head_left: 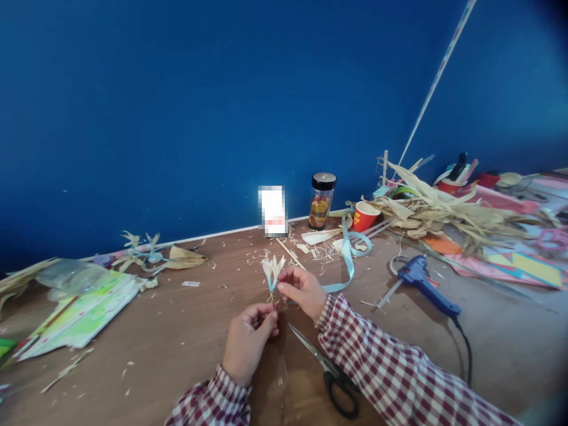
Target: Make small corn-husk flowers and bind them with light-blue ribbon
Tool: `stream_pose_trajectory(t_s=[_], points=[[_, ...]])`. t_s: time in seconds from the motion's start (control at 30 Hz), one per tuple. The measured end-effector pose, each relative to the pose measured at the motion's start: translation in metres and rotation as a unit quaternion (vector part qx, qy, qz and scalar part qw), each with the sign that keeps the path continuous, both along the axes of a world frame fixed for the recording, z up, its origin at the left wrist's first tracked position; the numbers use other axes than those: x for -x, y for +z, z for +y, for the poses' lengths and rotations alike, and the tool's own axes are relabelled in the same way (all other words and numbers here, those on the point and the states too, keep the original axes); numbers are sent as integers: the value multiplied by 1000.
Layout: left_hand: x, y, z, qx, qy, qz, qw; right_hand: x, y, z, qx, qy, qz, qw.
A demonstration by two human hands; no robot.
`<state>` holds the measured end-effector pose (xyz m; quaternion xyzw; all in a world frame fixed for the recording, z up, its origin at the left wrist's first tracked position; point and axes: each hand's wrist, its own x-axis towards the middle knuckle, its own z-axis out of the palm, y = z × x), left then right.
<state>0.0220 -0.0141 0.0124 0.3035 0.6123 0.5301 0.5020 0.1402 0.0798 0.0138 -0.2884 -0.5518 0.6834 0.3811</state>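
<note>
A small corn husk flower (272, 270) stands upright just above my hands, pale petals spread, with light blue ribbon wrapped round its base. My left hand (249, 340) is closed in a pinch at the lower end of its thin stem. Beside the flower, the fingers of my right hand (304, 290) are pinched on the light blue ribbon (348, 264), whose loose length trails right and back in a loop. Close below my right hand lies a pair of scissors (326, 364) with black handles, partly under the checked sleeve.
A blue glue gun (426, 285) lies at the right, its cord running forward. Behind are a black-lidded jar (322, 204), a red paper cup (364, 216) and a heap of dried husks (437, 204). Papers (84, 313) lie at left; husk scraps litter the table.
</note>
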Motion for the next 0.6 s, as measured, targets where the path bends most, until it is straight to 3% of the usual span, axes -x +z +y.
stream_pose_trajectory(t_s=[0.3,0.6], points=[[0,0,0,-15,-10,10,1000,1,0,-1,19,-1,8,1000],[-2,5,1,20,-39,-3,999,0,4,-1,16,-2,-8,1000]])
